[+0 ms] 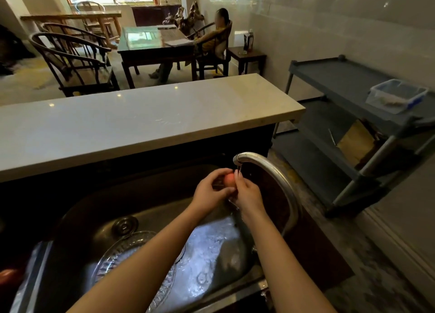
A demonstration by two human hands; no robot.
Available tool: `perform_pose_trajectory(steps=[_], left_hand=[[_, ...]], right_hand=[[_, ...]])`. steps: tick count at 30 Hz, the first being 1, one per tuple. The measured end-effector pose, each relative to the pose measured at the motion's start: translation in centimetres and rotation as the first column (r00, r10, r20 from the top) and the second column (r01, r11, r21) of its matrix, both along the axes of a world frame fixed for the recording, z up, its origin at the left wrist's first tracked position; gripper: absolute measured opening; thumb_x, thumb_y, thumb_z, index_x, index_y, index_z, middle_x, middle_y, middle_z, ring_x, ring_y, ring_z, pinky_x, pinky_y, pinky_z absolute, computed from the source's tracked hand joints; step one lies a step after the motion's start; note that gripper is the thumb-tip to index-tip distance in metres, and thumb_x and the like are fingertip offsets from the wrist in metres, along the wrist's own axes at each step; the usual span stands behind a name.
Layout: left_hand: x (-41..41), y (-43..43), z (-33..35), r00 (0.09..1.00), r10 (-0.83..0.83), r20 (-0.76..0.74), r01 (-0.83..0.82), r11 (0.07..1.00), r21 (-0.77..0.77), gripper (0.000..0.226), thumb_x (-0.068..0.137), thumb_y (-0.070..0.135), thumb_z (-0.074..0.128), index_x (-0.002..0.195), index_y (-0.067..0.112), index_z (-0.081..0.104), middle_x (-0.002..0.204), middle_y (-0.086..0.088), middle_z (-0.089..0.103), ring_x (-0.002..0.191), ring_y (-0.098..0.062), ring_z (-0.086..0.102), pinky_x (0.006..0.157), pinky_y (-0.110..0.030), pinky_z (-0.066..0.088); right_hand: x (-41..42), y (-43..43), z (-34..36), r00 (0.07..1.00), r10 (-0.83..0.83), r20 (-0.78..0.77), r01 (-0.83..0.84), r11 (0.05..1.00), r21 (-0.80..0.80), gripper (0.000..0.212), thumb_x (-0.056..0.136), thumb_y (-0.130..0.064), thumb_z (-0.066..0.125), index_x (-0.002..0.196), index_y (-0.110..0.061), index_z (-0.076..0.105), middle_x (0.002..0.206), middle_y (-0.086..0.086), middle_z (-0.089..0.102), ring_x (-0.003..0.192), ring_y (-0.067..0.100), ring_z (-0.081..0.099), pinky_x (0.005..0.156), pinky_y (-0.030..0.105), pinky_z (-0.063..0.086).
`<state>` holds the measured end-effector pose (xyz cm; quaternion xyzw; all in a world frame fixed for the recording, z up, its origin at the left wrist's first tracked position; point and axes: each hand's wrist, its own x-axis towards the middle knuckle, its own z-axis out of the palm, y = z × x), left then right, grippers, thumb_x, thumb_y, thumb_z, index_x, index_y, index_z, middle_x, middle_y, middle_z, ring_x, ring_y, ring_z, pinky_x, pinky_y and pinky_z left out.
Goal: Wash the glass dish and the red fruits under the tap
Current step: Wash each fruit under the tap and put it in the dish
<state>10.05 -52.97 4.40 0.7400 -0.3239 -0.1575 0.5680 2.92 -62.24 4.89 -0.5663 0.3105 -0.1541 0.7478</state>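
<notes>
The left hand (209, 192) curls its fingers round a red fruit (229, 179), and the right hand (247, 195) holds the same fruit from the other side, fingers bent against it. Between them they cover most of the fruit. Only a small pinkish-red, smooth, rounded patch shows, so its full shape and kind are hard to make out. The right thumb is hidden.

The fruit sits right under the mouth of the tap (239, 158), near the far right corner of the sink (94, 202). The stream itself is thin and barely visible, but water glints and splashes on the sink floor below.

The glass dish (131, 253) lies in the sink toward its near left corner, just in front of the drain (124, 225). It is clear, with a ribbed, patterned rim, and the left forearm (146, 265) crosses over it and hides much of it.

A dim reddish shape (9, 277) shows past the left edge of the sink, cut off by the frame and too dark to identify.

Beyond the sink runs a pale counter (141, 124). To the right stands a grey cart (341, 77) with a plastic box (397, 96) on it.
</notes>
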Motion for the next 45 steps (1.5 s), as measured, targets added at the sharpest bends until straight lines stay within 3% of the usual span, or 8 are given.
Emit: perform_pose_trajectory(steps=[6,14,21,27,32,38,42,45], left_hand=[[-0.1,0.5,0.7,0.979,-0.053,-0.198,0.052,0.999,-0.011,0.045,0.09,0.022,0.058,0.133,0.023,0.047,0.129,-0.001,0.055,0.112,-0.009,0.055,0.088,-0.022,0.051],[-0.6,0.7,0.5,0.967,-0.019,0.253,-0.019,0.989,0.145,0.038,0.084,0.032,0.063,0.122,0.029,0.058,0.115,0.006,0.063,0.104,-0.008,0.047,0.082,-0.013,0.037],[-0.8,1.8,0.4,0.969,-0.016,0.247,-0.008,0.995,0.098,0.046,0.079,0.028,0.07,0.124,0.027,0.057,0.104,0.006,0.052,0.107,-0.011,0.047,0.089,-0.017,0.041],[0.0,1.4,1.6,0.975,-0.071,0.212,0.033,0.983,0.178,0.047,0.083,0.026,0.066,0.128,0.027,0.054,0.119,-0.007,0.055,0.116,-0.014,0.044,0.099,-0.026,0.04],[-0.3,1.0,1.5,0.936,-0.154,0.316,0.062,0.957,0.282,0.052,0.083,0.03,0.065,0.132,0.024,0.049,0.122,-0.002,0.057,0.115,-0.013,0.04,0.092,-0.018,0.034],[-0.8,0.0,1.2,0.916,-0.185,0.357,0.069,0.947,0.315,0.053,0.082,0.033,0.065,0.132,0.024,0.048,0.126,0.0,0.056,0.117,-0.015,0.038,0.097,-0.025,0.031],[-1.4,0.5,-0.3,0.963,-0.121,0.243,0.035,0.943,0.33,0.045,0.082,0.039,0.063,0.124,0.023,0.055,0.117,-0.002,0.06,0.112,-0.016,0.042,0.09,-0.026,0.036],[-1.7,1.5,-1.5,0.941,-0.128,0.313,-0.01,0.915,0.403,0.03,0.082,0.034,0.062,0.109,0.02,0.063,0.104,-0.002,0.065,0.101,-0.018,0.051,0.086,-0.029,0.041]], right_hand=[[0.4,0.5,-0.2,0.972,-0.103,0.21,0.043,0.961,0.275,0.022,0.096,-0.015,0.046,0.115,-0.015,0.058,0.102,0.008,0.065,0.09,0.016,0.066,0.074,0.028,0.053],[0.1,0.9,1.0,0.989,-0.121,0.087,0.085,0.939,0.333,0.022,0.1,-0.026,0.038,0.107,-0.011,0.053,0.103,0.016,0.058,0.094,0.026,0.061,0.081,0.036,0.052],[-0.6,0.3,2.0,0.995,0.078,0.061,-0.094,0.944,0.317,0.027,0.097,-0.026,0.042,0.112,-0.008,0.056,0.105,0.017,0.062,0.09,0.026,0.065,0.071,0.037,0.055],[-0.2,0.3,1.9,0.972,-0.094,0.214,-0.044,0.823,0.566,0.027,0.098,-0.018,0.037,0.108,0.001,0.053,0.102,0.022,0.058,0.085,0.028,0.065,0.069,0.036,0.053],[0.0,0.4,2.1,0.996,-0.085,0.038,0.063,0.92,0.386,0.029,0.098,-0.025,0.04,0.113,-0.004,0.052,0.094,0.015,0.059,0.08,0.024,0.064,0.063,0.031,0.053],[-0.9,0.4,2.4,0.988,-0.153,0.02,0.119,0.838,0.532,0.025,0.098,-0.023,0.036,0.108,-0.006,0.051,0.095,0.016,0.056,0.082,0.027,0.057,0.075,0.037,0.048],[-1.7,0.9,1.3,0.972,-0.082,-0.222,0.133,0.966,0.224,0.028,0.096,-0.04,0.041,0.104,-0.015,0.05,0.086,0.011,0.06,0.078,0.025,0.062,0.07,0.037,0.054],[-2.2,1.5,-0.1,0.941,0.111,-0.32,-0.09,0.993,0.08,0.03,0.093,-0.033,0.052,0.107,-0.007,0.056,0.098,0.014,0.065,0.089,0.026,0.065,0.071,0.035,0.055]])
